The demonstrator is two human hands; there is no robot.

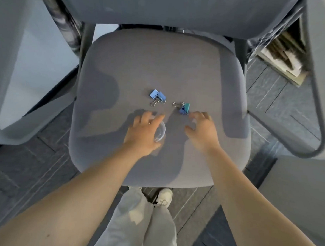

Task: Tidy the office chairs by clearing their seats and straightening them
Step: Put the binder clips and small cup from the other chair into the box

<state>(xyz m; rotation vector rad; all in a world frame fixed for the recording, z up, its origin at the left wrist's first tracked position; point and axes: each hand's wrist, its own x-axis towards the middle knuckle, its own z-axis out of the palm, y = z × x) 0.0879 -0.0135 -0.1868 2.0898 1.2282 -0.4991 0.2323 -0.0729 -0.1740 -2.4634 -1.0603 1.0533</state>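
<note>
A grey office chair seat (160, 64) fills the middle of the head view. On it lie two light-blue binder clips (157, 97) side by side and, to their right, a teal and a blue binder clip (184, 108) together. My left hand (144, 131) hovers over the seat's front half and holds a small clear plastic cup (160, 132). My right hand (202, 129) is just below the teal and blue clips, fingers spread and curved, fingertips almost touching them, with nothing in it.
The chair's backrest (162, 10) is at the top and its armrests (313, 102) flank the seat. A second chair or grey panel (22, 62) stands at left. Stacked papers (282, 53) sit at upper right. My legs and a white shoe (164, 196) are below the seat.
</note>
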